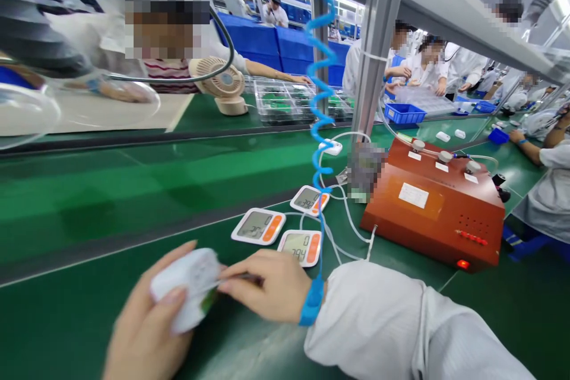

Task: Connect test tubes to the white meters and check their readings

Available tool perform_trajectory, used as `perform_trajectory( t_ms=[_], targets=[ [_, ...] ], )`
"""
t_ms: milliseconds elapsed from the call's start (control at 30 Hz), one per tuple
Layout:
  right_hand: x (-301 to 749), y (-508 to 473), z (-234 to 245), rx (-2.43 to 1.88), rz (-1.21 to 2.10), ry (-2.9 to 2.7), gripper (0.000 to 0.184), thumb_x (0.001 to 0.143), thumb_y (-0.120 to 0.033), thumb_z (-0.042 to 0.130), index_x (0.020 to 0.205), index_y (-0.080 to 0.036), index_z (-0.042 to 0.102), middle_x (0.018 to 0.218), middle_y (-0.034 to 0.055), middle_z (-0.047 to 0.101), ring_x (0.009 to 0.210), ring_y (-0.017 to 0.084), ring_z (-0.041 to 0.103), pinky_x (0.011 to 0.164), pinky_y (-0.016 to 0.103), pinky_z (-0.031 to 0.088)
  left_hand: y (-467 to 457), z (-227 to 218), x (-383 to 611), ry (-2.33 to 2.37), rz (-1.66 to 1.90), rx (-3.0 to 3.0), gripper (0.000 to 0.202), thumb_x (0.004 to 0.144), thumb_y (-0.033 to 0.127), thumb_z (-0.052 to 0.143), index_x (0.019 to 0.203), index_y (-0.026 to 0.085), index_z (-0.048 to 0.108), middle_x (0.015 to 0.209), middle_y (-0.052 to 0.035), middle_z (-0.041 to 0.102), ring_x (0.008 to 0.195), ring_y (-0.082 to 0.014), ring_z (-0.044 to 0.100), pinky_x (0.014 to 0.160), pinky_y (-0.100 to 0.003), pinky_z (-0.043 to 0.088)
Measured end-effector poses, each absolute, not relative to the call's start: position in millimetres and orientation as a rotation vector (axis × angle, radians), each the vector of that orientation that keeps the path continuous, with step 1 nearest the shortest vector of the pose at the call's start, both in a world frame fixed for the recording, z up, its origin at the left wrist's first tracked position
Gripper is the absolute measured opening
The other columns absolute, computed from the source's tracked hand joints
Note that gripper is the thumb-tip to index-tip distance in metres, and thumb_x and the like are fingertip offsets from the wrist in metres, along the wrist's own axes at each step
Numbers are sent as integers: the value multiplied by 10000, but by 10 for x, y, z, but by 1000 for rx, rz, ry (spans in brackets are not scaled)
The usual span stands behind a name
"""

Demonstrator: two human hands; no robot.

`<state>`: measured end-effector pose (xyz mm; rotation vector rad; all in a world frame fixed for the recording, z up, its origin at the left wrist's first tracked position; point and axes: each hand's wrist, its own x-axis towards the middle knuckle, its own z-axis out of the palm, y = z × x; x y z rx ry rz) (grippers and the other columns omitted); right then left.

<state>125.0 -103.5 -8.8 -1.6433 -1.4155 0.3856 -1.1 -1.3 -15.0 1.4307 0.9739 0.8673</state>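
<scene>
Left hand (146, 320) clasps the white device (189, 282) from below; right hand (267, 291) pinches its edge.

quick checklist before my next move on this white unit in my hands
1. Grip of left hand on white unit: ok, the fingers wrap it.
2. thin tool in right hand: held, but where its tip sits on the unit: cannot tell, blurred.
3. blue wrist strap on the right wrist, coiled cord attached: ok.
4. three monitors flat on the green bench, displays showing digits: ok.
5. orange box, red lamp lit: ok.
</scene>
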Motion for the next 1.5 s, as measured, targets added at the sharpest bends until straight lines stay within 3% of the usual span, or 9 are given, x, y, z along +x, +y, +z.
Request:
perform_trajectory(
  t_ms=[100, 267, 533, 800, 933, 1267, 1500],
  targets=[
    [1330, -1031, -48, -1651, 332, -1354, 137, 916, -241, 703, 1041, -188, 694, 977, 9, 708, 884, 119, 652, 827, 202, 506, -319, -119, 160, 895, 780, 1178, 749, 570, 644, 748, 1202, 270, 599, 1100, -31, 706, 954, -275, 632, 734, -302, 539],
    [1368, -1037, -50, -1604, 274, -1364, 137, 896, -202, 697, 1029, -172, 708, 820, -9, 663, 744, 111, 607, 766, 199, 494, -303, -136, 147, 906, 687, 1207, 722, 561, 624, 784, 1138, 219, 630, 1118, -49, 700, 967, -253, 619, 736, -263, 517],
    [1351, -1069, -56, -1568, 319, -1458, 180, 879, -223, 688, 1057, -193, 678, 786, -26, 631, 738, 112, 602, 793, 221, 516, -273, -126, 87, 879, 674, 1180, 723, 556, 606, 800, 1134, 202, 637, 1027, -53, 705, 881, -206, 627, 704, -236, 514],
    [1324, -1090, -99, -1523, 325, -1537, 126, 920, -297, 673, 991, -192, 675, 908, 6, 664, 741, 102, 607, 740, 203, 515, -303, -85, 98, 876, 693, 1117, 723, 562, 597, 796, 1145, 202, 632, 1030, -64, 708, 843, -225, 650, 688, -277, 538],
    [1325, -1097, -67, -1553, 214, -1458, 95, 901, -245, 680, 955, -169, 671, 874, 12, 671, 792, 119, 621, 775, 215, 502, -294, -92, 87, 840, 723, 1063, 739, 556, 583, 808, 1156, 194, 623, 1057, -76, 708, 850, -222, 647, 693, -274, 535],
    [1302, -1175, -17, -1509, 240, -1501, 73, 924, -230, 590, 927, -181, 645, 862, 23, 649, 676, 116, 579, 660, 228, 480, -344, -204, 53, 714, 739, 1219, 634, 757, 585, 653, 1203, 136, 606, 1089, -116, 692, 947, -257, 655, 790, -326, 517],
    [1300, -1174, 20, -1540, 264, -1336, 88, 846, -206, 568, 772, -198, 615, 685, -20, 584, 609, 124, 517, 624, 240, 441, -357, -194, 46, 679, 774, 1150, 613, 774, 570, 652, 1212, 143, 619, 1095, -105, 699, 906, -238, 667, 761, -307, 507]
  ],
)
